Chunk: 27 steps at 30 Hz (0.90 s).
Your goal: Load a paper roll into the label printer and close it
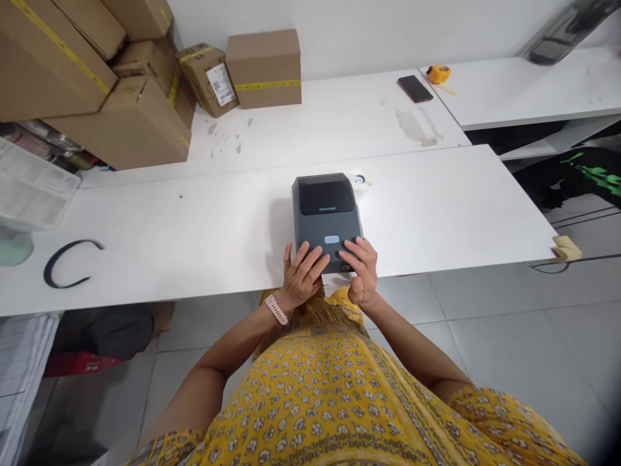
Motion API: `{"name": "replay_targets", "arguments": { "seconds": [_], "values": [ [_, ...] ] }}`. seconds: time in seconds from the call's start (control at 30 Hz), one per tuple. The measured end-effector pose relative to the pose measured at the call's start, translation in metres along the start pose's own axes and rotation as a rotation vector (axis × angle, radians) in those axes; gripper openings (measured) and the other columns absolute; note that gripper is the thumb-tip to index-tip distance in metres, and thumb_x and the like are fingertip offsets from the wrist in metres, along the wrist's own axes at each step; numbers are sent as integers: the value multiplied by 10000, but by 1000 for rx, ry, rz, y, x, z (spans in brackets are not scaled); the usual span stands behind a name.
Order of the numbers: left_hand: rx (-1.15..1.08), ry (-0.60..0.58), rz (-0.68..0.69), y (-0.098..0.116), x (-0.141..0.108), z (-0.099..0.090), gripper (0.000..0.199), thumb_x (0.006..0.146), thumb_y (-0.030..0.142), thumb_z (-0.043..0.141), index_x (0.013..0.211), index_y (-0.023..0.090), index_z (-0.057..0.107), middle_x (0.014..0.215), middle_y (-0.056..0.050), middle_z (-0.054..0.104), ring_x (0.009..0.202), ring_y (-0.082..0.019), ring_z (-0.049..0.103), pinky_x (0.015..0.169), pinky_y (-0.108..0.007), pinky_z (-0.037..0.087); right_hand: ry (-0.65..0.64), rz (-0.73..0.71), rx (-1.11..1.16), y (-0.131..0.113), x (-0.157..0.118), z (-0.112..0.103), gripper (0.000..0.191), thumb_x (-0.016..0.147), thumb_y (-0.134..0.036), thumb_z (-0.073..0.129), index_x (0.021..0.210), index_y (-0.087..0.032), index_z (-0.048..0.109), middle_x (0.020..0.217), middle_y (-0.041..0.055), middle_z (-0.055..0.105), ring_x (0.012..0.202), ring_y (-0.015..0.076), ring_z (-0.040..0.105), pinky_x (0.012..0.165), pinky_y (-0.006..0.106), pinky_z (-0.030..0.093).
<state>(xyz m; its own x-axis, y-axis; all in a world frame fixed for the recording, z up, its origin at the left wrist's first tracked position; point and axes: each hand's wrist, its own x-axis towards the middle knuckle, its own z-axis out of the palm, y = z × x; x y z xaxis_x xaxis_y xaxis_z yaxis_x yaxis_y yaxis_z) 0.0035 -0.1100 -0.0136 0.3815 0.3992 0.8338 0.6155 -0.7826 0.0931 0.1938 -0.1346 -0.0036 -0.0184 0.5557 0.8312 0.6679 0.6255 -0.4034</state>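
A dark grey label printer (315, 228) with a black lid and a small pale blue panel stands on the white table near its front edge. My left hand (301, 275) lies over the printer's near left corner, its fingers spread on the top; the thumb is hidden. On the near right corner, my right hand (361, 268) rests its outstretched fingers, with the thumb bent below them. Neither hand is visibly wrapped around the printer. Just behind its right side lies a small white roll (359, 180), partly covered by it.
Cardboard boxes (140, 120) are stacked at the back left, and a larger carton (264, 68) stands by the wall. A dark curved band (61, 259) lies at the left. A phone (415, 88) and yellow tape measure (439, 74) are at the back right. The table (451, 213) ends before my body.
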Motion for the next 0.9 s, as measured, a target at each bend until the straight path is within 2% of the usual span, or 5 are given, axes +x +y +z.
{"name": "replay_targets", "arguments": {
  "seconds": [0.33,0.5,0.67,0.77,0.9],
  "values": [
    [-107,52,-101,1,-6,15,386,992,508,609,1320,305,613,1204,-63,741,1428,-280,570,1293,-560,328,172,64,-14,8,-17,24,563,1023,-388,233,1363,-357,680,1212,47,743,1260,280,659,1120,551,498],
    [-213,19,-229,10,-2,-21,460,959,518,626,1316,229,622,1258,-122,715,1348,-316,620,1159,-549,498,46,154,-53,-3,-6,6,618,1040,-454,150,1309,-390,702,1209,39,748,1274,275,666,1178,565,436],
    [-693,-230,-771,31,1,-58,440,1028,530,505,815,213,723,724,-50,723,663,-182,693,633,-335,573,35,266,38,-20,8,-5,601,1060,-420,122,1341,-431,653,1227,-8,744,1329,243,642,1267,586,312],
    [-1102,-550,-1312,42,18,-55,534,961,645,561,740,182,711,673,-53,736,504,-142,622,506,-288,503,74,275,35,-23,11,-2,552,1065,-380,180,1289,-403,684,1211,-3,742,1318,239,647,1259,576,326],
    [-1277,-557,-1564,51,43,-41,508,804,654,743,714,155,720,694,-59,752,485,-108,607,479,-240,451,40,243,10,-21,12,-3,502,1059,-351,234,1268,-396,689,1227,-12,750,1314,230,654,1253,558,331]
  ]
}}
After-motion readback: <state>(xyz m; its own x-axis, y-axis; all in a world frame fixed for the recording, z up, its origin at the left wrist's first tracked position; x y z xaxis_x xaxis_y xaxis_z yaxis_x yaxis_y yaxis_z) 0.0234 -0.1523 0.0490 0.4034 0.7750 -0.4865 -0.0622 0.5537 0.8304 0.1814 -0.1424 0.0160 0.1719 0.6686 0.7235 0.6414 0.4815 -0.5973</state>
